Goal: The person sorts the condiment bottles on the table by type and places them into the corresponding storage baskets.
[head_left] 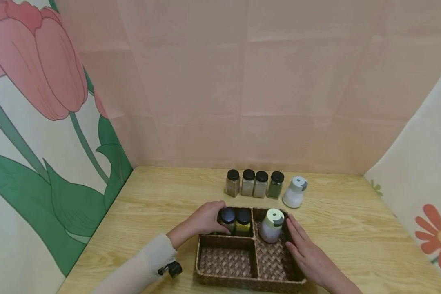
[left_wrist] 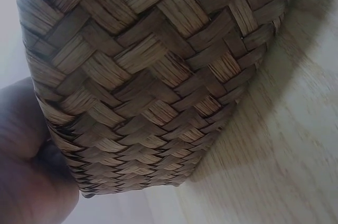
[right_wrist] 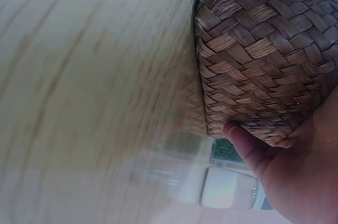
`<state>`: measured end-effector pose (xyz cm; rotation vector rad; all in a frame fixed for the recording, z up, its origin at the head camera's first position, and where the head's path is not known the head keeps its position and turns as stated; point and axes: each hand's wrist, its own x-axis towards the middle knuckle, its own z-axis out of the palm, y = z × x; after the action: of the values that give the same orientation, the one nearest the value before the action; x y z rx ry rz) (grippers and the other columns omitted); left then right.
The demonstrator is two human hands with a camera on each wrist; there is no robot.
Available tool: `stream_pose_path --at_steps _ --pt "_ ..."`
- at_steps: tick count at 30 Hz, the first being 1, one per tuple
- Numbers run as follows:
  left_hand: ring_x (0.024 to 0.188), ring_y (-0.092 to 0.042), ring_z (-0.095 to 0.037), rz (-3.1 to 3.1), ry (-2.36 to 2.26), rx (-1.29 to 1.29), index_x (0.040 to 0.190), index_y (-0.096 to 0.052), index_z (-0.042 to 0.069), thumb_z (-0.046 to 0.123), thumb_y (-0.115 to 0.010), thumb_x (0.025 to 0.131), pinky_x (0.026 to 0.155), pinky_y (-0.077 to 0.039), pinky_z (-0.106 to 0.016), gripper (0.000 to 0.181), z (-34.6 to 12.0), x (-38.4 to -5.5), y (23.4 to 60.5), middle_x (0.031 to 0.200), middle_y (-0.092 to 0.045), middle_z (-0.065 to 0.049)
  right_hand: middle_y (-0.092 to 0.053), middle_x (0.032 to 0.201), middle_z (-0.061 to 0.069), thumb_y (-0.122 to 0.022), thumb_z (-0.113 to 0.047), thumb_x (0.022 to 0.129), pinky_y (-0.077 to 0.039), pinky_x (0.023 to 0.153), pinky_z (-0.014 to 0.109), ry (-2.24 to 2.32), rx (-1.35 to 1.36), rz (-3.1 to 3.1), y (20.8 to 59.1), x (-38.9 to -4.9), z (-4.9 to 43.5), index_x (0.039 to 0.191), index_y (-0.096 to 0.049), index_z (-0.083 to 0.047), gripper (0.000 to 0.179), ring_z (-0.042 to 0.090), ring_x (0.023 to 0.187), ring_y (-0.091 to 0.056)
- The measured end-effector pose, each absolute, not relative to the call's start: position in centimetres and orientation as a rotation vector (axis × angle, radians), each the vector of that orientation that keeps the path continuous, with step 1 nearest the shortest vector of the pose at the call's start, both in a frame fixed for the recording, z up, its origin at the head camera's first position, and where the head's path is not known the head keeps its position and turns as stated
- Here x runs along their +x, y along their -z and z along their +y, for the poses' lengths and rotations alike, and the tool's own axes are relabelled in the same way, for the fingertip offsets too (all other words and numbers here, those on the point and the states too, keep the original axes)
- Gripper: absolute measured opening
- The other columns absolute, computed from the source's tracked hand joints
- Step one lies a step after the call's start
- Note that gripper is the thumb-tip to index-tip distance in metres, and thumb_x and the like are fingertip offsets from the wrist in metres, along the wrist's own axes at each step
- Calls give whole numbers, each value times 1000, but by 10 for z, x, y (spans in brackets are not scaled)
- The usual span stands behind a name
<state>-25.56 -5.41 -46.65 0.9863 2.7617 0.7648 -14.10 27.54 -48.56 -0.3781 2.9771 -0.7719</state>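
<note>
A brown woven basket (head_left: 226,279) with three compartments rests on the table. Its back left compartment holds dark-lidded spice jars, one dark (head_left: 228,215) and one yellow (head_left: 243,223). My left hand (head_left: 204,219) reaches over the back left corner and grips the dark jar, thumb in front, other fingers behind. A white shaker with a pale yellow-green top (head_left: 272,226) stands in the right compartment. Along the right wall, my right hand (head_left: 308,255) holds the basket, its thumb over the rim and its fingers outside. The left wrist view shows mostly the basket's outer wall (left_wrist: 142,76).
Behind the basket stands a row of several black-lidded spice jars (head_left: 255,183), with a white shaker (head_left: 295,192) at its right end. The wooden table (head_left: 161,200) meets a pink cloth backdrop (head_left: 191,102). Flowered cloths hang at both sides.
</note>
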Motion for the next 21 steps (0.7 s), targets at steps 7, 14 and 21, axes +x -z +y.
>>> stream_pose_path --at_steps 7,14,21 --pt "78 -57 -3 2758 -753 987 103 -60 20 42 -91 73 67 -49 -22 49 -53 -254 465 90 -61 11 -6 170 12 -36 -38 111 -32 113 58 774 -371 2972 486 -141 276 163 -14 -8 64 41 150 -23" --pt "77 -57 -3 2754 -737 981 106 -61 18 43 -91 74 67 -50 -22 50 -53 -254 465 91 -63 10 -7 170 14 -36 -38 111 -32 113 60 789 -364 2959 487 -142 276 163 -13 -8 64 42 150 -22" --pt "76 -59 -3 2757 -742 971 107 -62 17 42 -91 75 67 -50 -21 50 -52 -253 464 91 -66 10 -5 170 14 -37 -38 111 -30 113 63 804 -346 2941 487 -143 276 163 -12 -8 65 43 151 -20"
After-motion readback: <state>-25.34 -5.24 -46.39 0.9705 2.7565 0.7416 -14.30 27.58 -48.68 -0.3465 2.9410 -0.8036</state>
